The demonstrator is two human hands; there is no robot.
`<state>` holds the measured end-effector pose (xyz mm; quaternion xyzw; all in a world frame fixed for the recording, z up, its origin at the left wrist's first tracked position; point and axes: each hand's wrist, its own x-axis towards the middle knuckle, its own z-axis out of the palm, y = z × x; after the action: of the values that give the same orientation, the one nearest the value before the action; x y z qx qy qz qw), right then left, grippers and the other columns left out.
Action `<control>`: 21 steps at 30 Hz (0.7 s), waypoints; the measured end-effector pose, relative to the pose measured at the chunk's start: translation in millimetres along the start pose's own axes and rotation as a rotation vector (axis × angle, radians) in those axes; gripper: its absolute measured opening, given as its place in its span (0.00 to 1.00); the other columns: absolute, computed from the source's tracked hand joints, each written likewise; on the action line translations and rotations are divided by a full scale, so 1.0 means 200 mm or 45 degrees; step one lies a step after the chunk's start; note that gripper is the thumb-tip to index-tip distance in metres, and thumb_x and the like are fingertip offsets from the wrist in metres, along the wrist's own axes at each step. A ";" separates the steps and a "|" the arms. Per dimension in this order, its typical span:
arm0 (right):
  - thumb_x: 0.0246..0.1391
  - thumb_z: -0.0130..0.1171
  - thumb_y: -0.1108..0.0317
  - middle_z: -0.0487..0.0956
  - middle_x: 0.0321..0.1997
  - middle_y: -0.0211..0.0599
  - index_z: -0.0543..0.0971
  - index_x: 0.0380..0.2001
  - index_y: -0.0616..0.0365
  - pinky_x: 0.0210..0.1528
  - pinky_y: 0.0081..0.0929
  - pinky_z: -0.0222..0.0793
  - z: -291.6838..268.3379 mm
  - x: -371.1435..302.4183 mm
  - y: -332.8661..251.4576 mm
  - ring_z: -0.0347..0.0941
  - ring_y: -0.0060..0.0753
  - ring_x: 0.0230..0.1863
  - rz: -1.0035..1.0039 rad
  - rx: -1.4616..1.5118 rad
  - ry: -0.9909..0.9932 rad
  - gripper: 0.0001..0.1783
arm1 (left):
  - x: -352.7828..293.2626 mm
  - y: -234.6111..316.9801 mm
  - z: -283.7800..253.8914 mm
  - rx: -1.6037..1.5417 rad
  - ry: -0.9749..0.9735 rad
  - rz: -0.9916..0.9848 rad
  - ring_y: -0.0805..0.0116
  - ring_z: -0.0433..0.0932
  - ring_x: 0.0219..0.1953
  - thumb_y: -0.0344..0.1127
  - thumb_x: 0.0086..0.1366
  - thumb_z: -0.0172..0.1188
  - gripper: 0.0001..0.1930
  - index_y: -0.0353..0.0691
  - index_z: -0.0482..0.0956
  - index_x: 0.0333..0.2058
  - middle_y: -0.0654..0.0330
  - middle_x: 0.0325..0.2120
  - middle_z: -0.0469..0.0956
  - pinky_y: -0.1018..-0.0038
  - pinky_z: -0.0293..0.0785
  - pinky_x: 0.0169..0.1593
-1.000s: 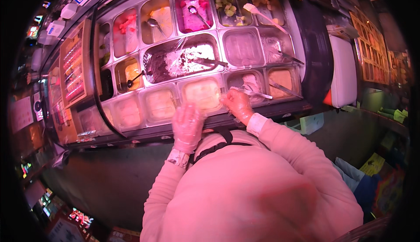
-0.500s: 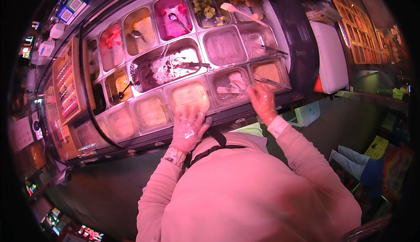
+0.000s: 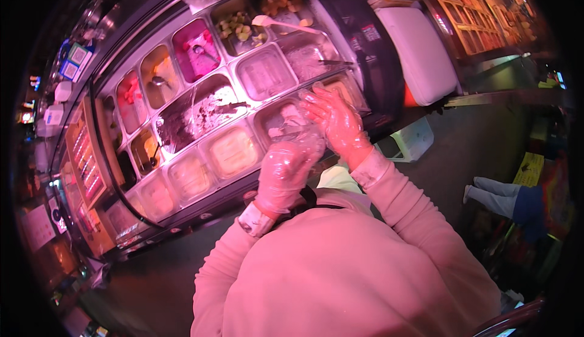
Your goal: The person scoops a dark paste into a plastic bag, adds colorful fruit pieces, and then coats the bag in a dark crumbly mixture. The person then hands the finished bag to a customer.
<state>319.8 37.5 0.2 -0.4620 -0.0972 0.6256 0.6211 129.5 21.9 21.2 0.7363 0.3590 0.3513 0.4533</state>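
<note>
Where the counter of metal tubs (image 3: 182,172) curves across the upper left of the view, both hands are seen raised over its near edge, each covered by a thin clear plastic glove. The left hand (image 3: 286,169) is held with the fingers curled loosely inward and the back of the hand toward the camera; the crinkled glove hides the palm, so whether anything is pinched in it cannot be told. The right hand (image 3: 334,121) is spread wide, fingers fanned and apart, with nothing seen in its grasp. The two hands are just beside each other, the left fingertips close to the heel of the right, and both hang above one pale tub (image 3: 283,118) in the front row (its contents are blurred and cannot be made out).

To the left of that tub, a tub of yellowish cream (image 3: 232,151) is set in the same row, and further pale tubs follow along the curve. Behind them a large dark tub (image 3: 194,115) with white streaks is seen, with a utensil lying in it. In the back row a bright pink tub (image 3: 196,51) and a tub of green and yellow pieces (image 3: 234,28) are placed side by side. A white container (image 3: 417,54) stands at the counter's right end. Pink sleeves (image 3: 389,185) cover both forearms.
</note>
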 end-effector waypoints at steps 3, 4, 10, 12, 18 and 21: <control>0.73 0.50 0.40 0.79 0.62 0.52 0.71 0.65 0.66 0.63 0.39 0.72 0.01 -0.03 -0.10 0.77 0.47 0.62 -0.039 -0.003 0.058 0.37 | 0.11 0.18 0.16 -0.078 0.101 0.218 0.45 0.77 0.32 0.29 0.60 0.70 0.05 0.38 0.83 0.33 0.52 0.26 0.78 0.55 0.72 0.38; 0.76 0.46 0.48 0.79 0.62 0.52 0.72 0.66 0.65 0.64 0.39 0.73 -0.04 -0.04 -0.12 0.78 0.47 0.62 -0.075 -0.059 0.040 0.32 | 0.13 0.20 0.23 -0.122 0.084 0.241 0.45 0.77 0.32 0.29 0.59 0.70 0.05 0.38 0.83 0.33 0.52 0.26 0.78 0.55 0.72 0.38; 0.74 0.53 0.50 0.85 0.51 0.41 0.80 0.54 0.61 0.52 0.29 0.77 -0.34 -0.16 -0.31 0.84 0.33 0.47 -0.493 -0.384 0.291 0.24 | 0.17 0.30 0.57 -0.489 -0.023 0.109 0.49 0.72 0.26 0.21 0.57 0.69 0.10 0.37 0.74 0.25 0.53 0.22 0.73 0.59 0.67 0.32; 0.73 0.54 0.50 0.85 0.51 0.40 0.80 0.53 0.60 0.49 0.27 0.76 -0.42 -0.18 -0.36 0.82 0.30 0.45 -0.596 -0.434 0.381 0.23 | 0.19 0.31 0.67 -0.506 -0.035 0.149 0.48 0.71 0.25 0.18 0.54 0.70 0.14 0.38 0.72 0.23 0.53 0.21 0.72 0.57 0.65 0.30; 0.74 0.54 0.57 0.84 0.49 0.37 0.81 0.51 0.62 0.49 0.27 0.73 -0.60 -0.24 -0.55 0.79 0.28 0.45 -0.714 -0.467 0.551 0.19 | 0.25 0.44 0.90 -0.316 -0.043 0.336 0.51 0.76 0.28 0.20 0.56 0.72 0.11 0.39 0.77 0.26 0.56 0.23 0.75 0.62 0.72 0.33; 0.75 0.50 0.56 0.85 0.50 0.36 0.82 0.49 0.60 0.48 0.24 0.73 -0.74 -0.25 -0.63 0.80 0.26 0.46 -0.720 -0.517 0.484 0.19 | 0.33 0.52 1.01 -0.423 -0.234 -0.005 0.54 0.80 0.33 0.25 0.58 0.73 0.06 0.34 0.86 0.35 0.51 0.29 0.81 0.63 0.75 0.38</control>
<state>500.7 -46.9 29.3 -0.6380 -0.2256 0.3012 0.6718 354.4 -41.7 60.4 0.6796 0.2548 0.3362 0.6001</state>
